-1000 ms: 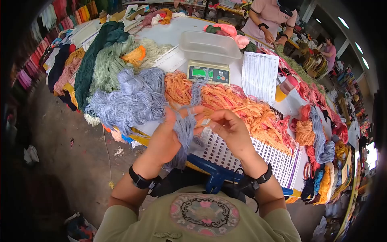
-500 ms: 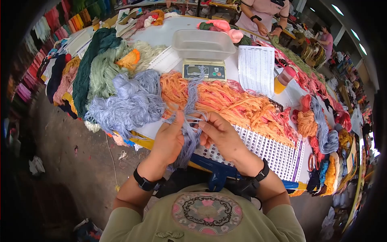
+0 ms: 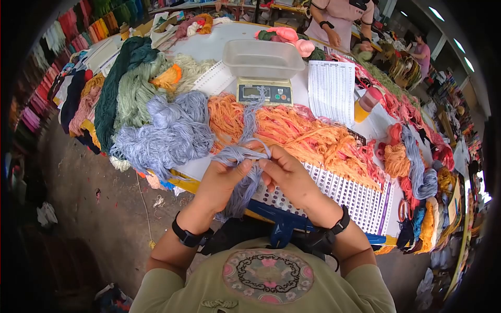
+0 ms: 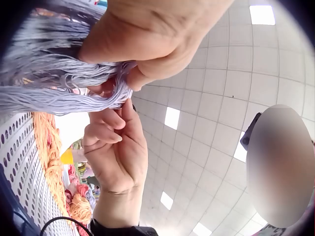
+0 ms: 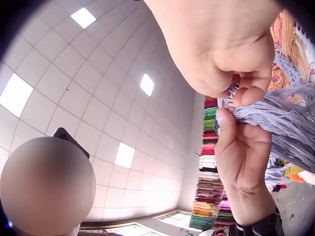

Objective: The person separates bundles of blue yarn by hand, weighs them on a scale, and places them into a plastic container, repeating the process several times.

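A hank of blue-grey yarn [image 3: 241, 152] loops across both hands, its lower strands hanging toward the table edge. My left hand [image 3: 222, 182] grips the hank, with the thumb laid over the strands. Close beside it, my right hand [image 3: 291, 180] pinches a looped end of the same hank between thumb and fingertips. In the right wrist view the fingertips of both hands meet at the gathered yarn end [image 5: 231, 101]. More blue-grey strands [image 3: 250, 120] run from the hands over an orange yarn heap [image 3: 302, 130] toward the scale.
A digital scale [image 3: 288, 86] bears a clear plastic tub [image 3: 263, 58]. Left lies a blue-grey yarn pile [image 3: 162, 128], beside green hanks [image 3: 138, 88]. A printed sheet [image 3: 331, 91] and a white board with holes [image 3: 360, 206] lie right. Another person [image 3: 339, 26] stands across the table.
The left thumb, raised half a second ago, has come down onto the yarn, and strands now wrap over that hand. The scale's display went from green to dark after the first frame.
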`<state>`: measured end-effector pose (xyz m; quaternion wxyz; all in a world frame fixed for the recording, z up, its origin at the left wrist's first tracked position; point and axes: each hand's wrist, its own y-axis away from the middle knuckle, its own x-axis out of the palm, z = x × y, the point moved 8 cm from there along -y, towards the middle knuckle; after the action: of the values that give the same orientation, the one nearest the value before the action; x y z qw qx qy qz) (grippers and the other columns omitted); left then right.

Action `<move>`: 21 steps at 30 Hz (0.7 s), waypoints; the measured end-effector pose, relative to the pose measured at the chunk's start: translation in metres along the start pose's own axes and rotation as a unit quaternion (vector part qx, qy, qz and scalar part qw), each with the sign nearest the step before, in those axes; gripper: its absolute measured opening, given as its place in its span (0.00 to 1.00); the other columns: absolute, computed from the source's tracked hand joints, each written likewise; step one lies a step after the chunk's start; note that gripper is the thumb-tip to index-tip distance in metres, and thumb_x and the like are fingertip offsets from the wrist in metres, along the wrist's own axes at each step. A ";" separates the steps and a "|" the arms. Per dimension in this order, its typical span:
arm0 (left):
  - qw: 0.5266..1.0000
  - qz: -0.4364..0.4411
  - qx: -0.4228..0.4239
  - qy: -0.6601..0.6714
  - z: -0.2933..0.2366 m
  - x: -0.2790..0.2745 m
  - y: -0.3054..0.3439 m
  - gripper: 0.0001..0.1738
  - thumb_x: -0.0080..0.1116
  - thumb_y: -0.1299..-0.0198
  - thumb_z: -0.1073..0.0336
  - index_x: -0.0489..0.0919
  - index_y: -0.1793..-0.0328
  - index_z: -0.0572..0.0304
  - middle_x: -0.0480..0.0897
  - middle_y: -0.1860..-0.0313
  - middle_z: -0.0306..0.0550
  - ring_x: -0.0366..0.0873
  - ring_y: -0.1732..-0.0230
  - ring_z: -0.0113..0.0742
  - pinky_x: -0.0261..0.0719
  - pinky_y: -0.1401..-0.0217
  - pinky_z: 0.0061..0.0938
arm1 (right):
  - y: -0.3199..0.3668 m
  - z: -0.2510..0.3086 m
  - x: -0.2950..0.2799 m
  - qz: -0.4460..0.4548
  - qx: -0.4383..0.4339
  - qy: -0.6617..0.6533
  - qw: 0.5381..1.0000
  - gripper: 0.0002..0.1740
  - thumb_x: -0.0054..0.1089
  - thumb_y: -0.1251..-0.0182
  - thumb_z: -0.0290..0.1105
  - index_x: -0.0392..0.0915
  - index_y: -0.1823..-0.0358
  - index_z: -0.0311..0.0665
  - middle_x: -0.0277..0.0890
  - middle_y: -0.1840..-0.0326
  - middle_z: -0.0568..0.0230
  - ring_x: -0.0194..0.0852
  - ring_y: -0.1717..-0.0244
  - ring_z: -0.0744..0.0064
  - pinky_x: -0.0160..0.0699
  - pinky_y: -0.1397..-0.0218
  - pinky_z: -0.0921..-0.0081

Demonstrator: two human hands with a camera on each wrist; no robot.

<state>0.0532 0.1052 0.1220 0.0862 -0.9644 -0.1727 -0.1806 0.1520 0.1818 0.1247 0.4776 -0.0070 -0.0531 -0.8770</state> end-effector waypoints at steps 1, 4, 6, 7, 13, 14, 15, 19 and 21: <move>0.999 0.017 -0.020 0.034 0.003 0.000 -0.001 0.23 0.58 0.36 0.65 0.72 0.36 0.66 0.78 0.44 0.44 0.73 0.44 0.32 0.67 0.37 0.30 | 0.000 0.000 0.000 0.000 -0.001 0.001 1.000 0.08 0.52 0.29 0.34 0.72 0.55 0.37 0.65 0.79 0.74 0.63 0.80 0.86 0.66 0.77 0.85; 0.996 0.026 -0.035 0.078 0.004 0.002 -0.002 0.22 0.58 0.36 0.66 0.73 0.37 0.66 0.79 0.45 0.44 0.73 0.44 0.31 0.68 0.38 0.30 | -0.001 -0.004 -0.001 0.005 0.010 -0.038 0.999 0.09 0.51 0.28 0.35 0.72 0.56 0.36 0.65 0.80 0.75 0.63 0.80 0.86 0.66 0.77 0.85; 0.995 0.017 -0.028 0.089 0.003 0.002 -0.002 0.21 0.57 0.35 0.66 0.73 0.38 0.67 0.79 0.46 0.44 0.74 0.45 0.31 0.68 0.38 0.30 | -0.001 -0.003 0.001 0.019 0.000 -0.001 1.000 0.09 0.52 0.29 0.35 0.72 0.57 0.36 0.65 0.79 0.75 0.63 0.80 0.86 0.66 0.77 0.86; 0.996 0.005 -0.023 0.089 0.003 0.000 -0.003 0.21 0.58 0.36 0.67 0.73 0.38 0.67 0.80 0.47 0.44 0.74 0.45 0.31 0.68 0.38 0.30 | -0.001 -0.002 0.001 0.020 -0.001 0.000 1.000 0.09 0.52 0.29 0.35 0.72 0.57 0.36 0.65 0.79 0.75 0.63 0.80 0.86 0.66 0.77 0.86; 0.998 0.002 -0.017 0.056 -0.001 0.002 -0.002 0.20 0.60 0.39 0.72 0.74 0.40 0.67 0.80 0.48 0.44 0.75 0.47 0.30 0.69 0.40 0.29 | 0.001 0.004 0.002 0.020 -0.019 0.044 0.999 0.10 0.53 0.29 0.36 0.72 0.57 0.37 0.66 0.78 0.74 0.63 0.80 0.87 0.63 0.77 0.86; 0.998 0.017 -0.022 0.057 -0.001 0.005 -0.001 0.20 0.60 0.40 0.73 0.75 0.40 0.67 0.80 0.49 0.44 0.75 0.48 0.30 0.70 0.41 0.29 | 0.001 0.003 0.000 0.014 -0.007 0.041 0.999 0.10 0.53 0.29 0.36 0.72 0.56 0.37 0.67 0.77 0.73 0.63 0.79 0.87 0.63 0.77 0.86; 0.998 0.016 -0.022 0.057 0.000 0.004 -0.001 0.20 0.60 0.40 0.73 0.75 0.40 0.67 0.80 0.49 0.44 0.75 0.48 0.30 0.70 0.41 0.29 | 0.001 0.002 -0.001 0.009 0.005 0.039 0.999 0.10 0.52 0.29 0.35 0.72 0.56 0.37 0.68 0.76 0.73 0.64 0.79 0.87 0.63 0.77 0.86; 0.995 0.016 -0.017 0.098 -0.001 0.005 -0.002 0.22 0.57 0.41 0.74 0.73 0.39 0.69 0.81 0.56 0.45 0.77 0.53 0.31 0.72 0.45 0.29 | -0.001 0.002 0.001 0.018 0.003 -0.099 0.995 0.09 0.50 0.28 0.35 0.73 0.55 0.37 0.70 0.74 0.72 0.64 0.78 0.86 0.62 0.77 0.87; 0.990 0.010 -0.023 0.137 -0.002 0.004 -0.004 0.23 0.57 0.41 0.72 0.72 0.38 0.70 0.81 0.58 0.47 0.77 0.55 0.33 0.72 0.47 0.30 | -0.002 -0.001 0.003 0.025 0.031 -0.145 0.989 0.09 0.50 0.28 0.35 0.74 0.56 0.38 0.71 0.73 0.71 0.61 0.79 0.87 0.59 0.78 0.87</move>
<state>0.0545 0.1094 0.1253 0.0882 -0.9340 -0.1452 -0.3142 0.1492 0.1802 0.1234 0.4863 -0.1202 -0.1485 -0.8527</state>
